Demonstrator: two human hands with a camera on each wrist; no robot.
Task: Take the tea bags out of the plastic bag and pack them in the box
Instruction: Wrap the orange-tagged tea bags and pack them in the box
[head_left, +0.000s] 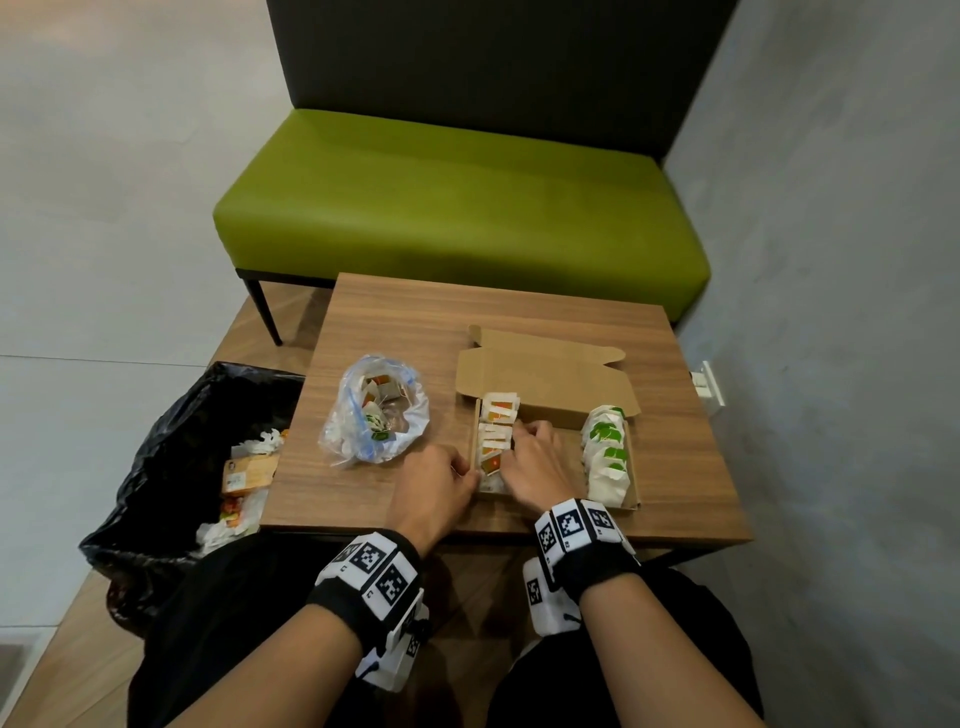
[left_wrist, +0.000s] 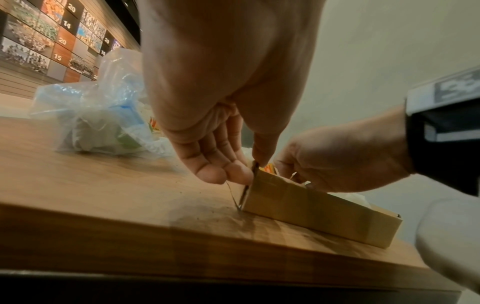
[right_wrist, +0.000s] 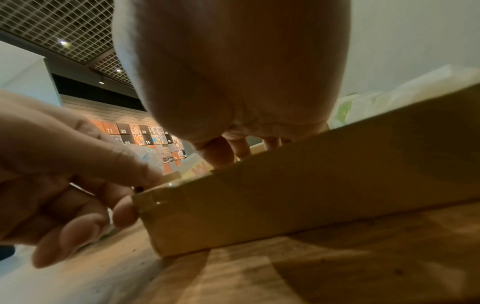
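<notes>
An open cardboard box (head_left: 558, 415) lies on the wooden table (head_left: 685, 467), its lid flap (head_left: 545, 374) folded back. Orange-tagged tea bags (head_left: 496, 431) line its left side and green-tagged tea bags (head_left: 608, 452) its right. My left hand (head_left: 470, 475) pinches the box's left wall near the front corner, thumb inside and fingers outside (left_wrist: 233, 172). My right hand (head_left: 524, 441) reaches into the box (right_wrist: 311, 195) with bent fingers (right_wrist: 221, 152) against the orange row; their tips are hidden. A clear plastic bag (head_left: 374, 410) holding more tea bags sits left of the box.
A bin lined with a black bag (head_left: 208, 457) and holding rubbish stands left of the table. A green bench (head_left: 457, 208) is behind the table and a grey wall (head_left: 831, 260) runs along the right. The table's front edge lies just below the box.
</notes>
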